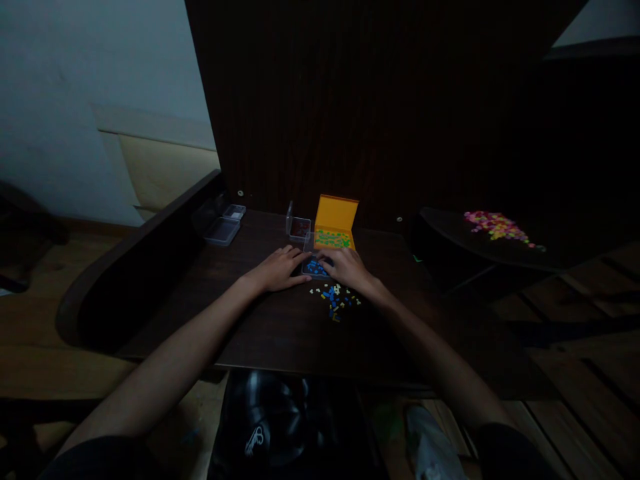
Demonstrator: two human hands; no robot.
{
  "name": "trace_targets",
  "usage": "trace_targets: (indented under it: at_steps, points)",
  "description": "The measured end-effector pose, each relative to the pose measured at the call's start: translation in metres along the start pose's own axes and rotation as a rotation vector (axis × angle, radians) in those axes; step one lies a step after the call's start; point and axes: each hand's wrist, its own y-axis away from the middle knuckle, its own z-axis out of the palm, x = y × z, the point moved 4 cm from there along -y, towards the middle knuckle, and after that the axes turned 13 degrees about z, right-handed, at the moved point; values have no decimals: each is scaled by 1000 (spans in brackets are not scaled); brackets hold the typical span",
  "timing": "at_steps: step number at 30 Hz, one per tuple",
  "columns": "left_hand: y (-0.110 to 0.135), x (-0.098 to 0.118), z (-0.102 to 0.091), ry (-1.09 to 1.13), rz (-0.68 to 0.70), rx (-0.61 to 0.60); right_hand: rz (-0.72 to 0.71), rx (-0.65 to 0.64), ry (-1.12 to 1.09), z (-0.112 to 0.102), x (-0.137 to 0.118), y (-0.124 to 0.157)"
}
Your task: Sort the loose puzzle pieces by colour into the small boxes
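Observation:
A small clear plastic box (311,274) with blue pieces in it lies on the dark wooden table between my hands. My left hand (281,269) rests flat on the table, its fingers stretched out toward the box's left side. Over the box's right part, my right hand (345,265) has its fingers bent down near the blue pieces; whether they pinch one is too small to see. Just in front lies a loose pile of blue, white and yellow pieces (334,298). Right behind stands an open yellow box (336,215) holding green pieces.
Another open clear box (300,229) with dark reddish contents stands behind my left hand. Farther left is an open clear case (223,230) by the raised side panel (140,247). On a ledge at the right lies a heap of pink, yellow and purple pieces (500,227).

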Motion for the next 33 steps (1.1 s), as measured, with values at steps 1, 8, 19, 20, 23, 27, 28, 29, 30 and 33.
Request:
trace_targets:
  at_steps: [1,8,19,20,23,27,28,29,30,33]
  points:
    - [0,0,0,-2,0,5,2,-9,16,1,-1,-1]
    - [1,-1,2,-27,10,21,-22,-5,25,2,2,-2]
    - [0,0,0,-10,-14,-7,-252,-102,-257,-26,10,30]
    - [0,0,0,-9,-14,-4,-261,-136,-239,-25,11,35]
    - [1,0,0,-9,-3,5,-242,-212,-163,-19,14,44]
    - [1,-1,0,-13,-1,7,-197,-221,-102,-13,24,48]
    - [1,-2,0,-12,-4,6,-195,-220,-97,-13,26,49]
    - [1,-2,0,-10,-8,5,-193,-221,-94,-13,28,49]
    - [1,-2,0,-8,-9,3,-193,-223,-92,-13,31,49]
    - [1,-3,1,-5,-8,6,-191,-223,-94,-16,35,49]
